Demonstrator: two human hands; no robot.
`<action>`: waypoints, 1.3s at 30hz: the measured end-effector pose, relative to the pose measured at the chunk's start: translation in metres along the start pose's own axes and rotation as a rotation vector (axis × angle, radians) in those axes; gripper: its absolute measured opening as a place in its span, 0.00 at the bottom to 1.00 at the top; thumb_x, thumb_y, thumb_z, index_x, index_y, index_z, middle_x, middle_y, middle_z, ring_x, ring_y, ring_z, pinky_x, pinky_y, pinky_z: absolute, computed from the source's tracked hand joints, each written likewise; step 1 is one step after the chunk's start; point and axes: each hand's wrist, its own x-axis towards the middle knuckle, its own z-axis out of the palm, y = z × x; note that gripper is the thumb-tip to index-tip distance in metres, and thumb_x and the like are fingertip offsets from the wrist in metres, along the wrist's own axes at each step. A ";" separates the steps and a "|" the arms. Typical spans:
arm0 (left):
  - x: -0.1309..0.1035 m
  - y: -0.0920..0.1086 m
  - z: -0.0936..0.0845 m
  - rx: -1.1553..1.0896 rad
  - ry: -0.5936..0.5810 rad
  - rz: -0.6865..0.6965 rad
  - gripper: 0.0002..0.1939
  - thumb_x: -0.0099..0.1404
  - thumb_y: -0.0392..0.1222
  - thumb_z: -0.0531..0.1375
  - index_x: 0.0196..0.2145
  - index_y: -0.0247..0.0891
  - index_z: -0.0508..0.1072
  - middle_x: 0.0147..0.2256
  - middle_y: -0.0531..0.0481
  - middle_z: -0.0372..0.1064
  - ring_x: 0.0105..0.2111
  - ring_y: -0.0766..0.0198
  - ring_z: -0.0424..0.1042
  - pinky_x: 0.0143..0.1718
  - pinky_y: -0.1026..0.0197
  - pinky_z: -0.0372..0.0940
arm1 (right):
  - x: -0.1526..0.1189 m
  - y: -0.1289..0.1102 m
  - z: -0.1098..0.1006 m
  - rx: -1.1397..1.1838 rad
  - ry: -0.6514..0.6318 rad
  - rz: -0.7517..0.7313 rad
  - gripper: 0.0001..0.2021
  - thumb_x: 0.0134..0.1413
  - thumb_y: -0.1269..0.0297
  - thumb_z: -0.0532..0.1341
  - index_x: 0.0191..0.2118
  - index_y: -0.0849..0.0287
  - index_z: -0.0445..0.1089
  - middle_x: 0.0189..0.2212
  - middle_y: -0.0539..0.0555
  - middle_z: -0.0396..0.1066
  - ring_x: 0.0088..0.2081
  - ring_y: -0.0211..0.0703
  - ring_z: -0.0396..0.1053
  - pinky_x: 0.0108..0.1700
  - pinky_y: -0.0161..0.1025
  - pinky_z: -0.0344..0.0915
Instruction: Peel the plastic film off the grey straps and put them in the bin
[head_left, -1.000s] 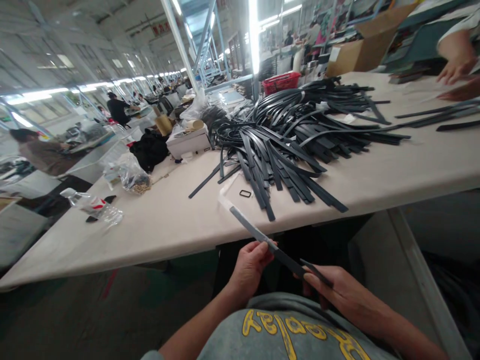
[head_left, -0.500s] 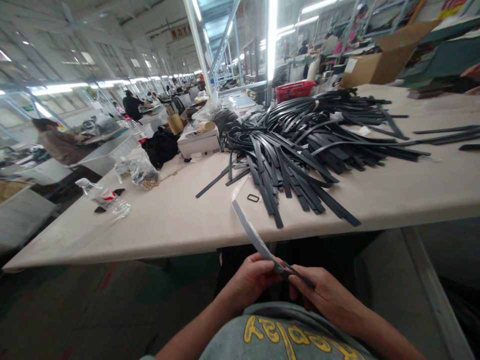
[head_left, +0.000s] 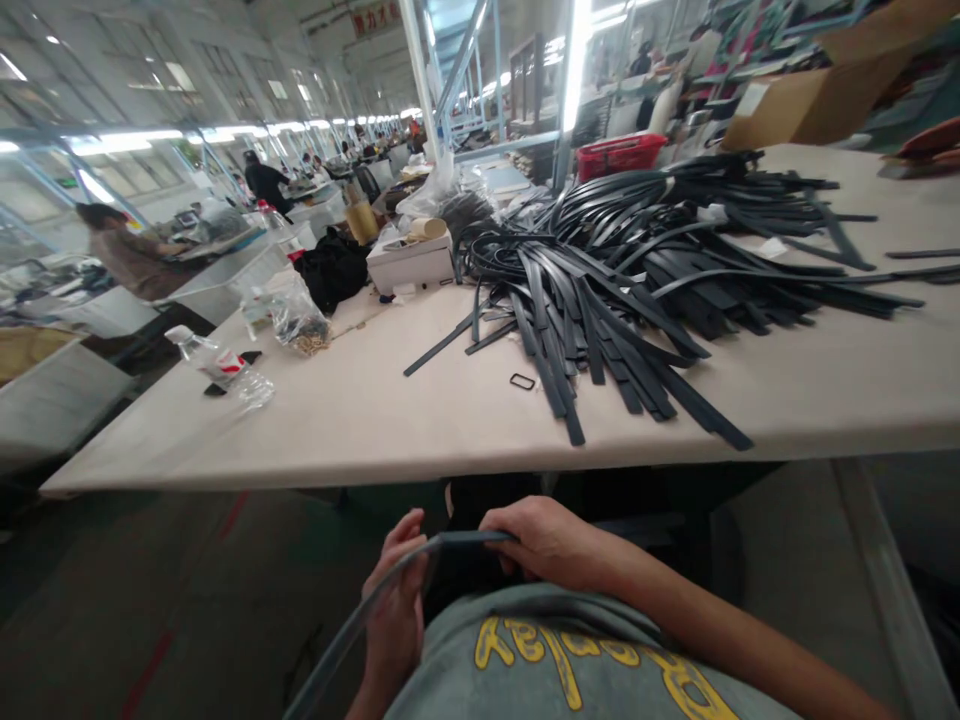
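Note:
A long dark grey strap (head_left: 469,538) runs between my hands below the table edge. My right hand (head_left: 544,540) is closed around one end, thumb and fingers pinching it in front of my shirt. On the other side, my left hand (head_left: 396,590) is raised with its fingers stretched out. The strap passes in front of those fingers, bends near their tips and trails down to the lower left. No left finger shows clamped over it. On the table, a dark rectangular ring buckle (head_left: 522,381) lies beside a large pile of similar dark straps (head_left: 600,310).
The pale table (head_left: 360,420) holds a plastic bottle (head_left: 221,368), a bag of small metal parts (head_left: 300,320), black cloth (head_left: 331,268) and a white box (head_left: 411,258). Farther back are a red basket (head_left: 619,155) and a cardboard box (head_left: 787,108). Other people sit at distant workstations.
Both hands gripped the strap close together; now they are apart, my left hand moved left with fingers extended. The strap's long part swung from pointing at the table to trailing lower left.

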 end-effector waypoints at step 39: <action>0.035 -0.022 0.034 -0.476 0.104 -0.619 0.04 0.58 0.34 0.67 0.30 0.35 0.74 0.26 0.53 0.75 0.26 0.70 0.73 0.32 0.67 0.70 | -0.016 0.029 -0.018 -0.064 0.052 0.296 0.21 0.64 0.50 0.50 0.25 0.57 0.67 0.21 0.49 0.72 0.20 0.36 0.65 0.26 0.35 0.58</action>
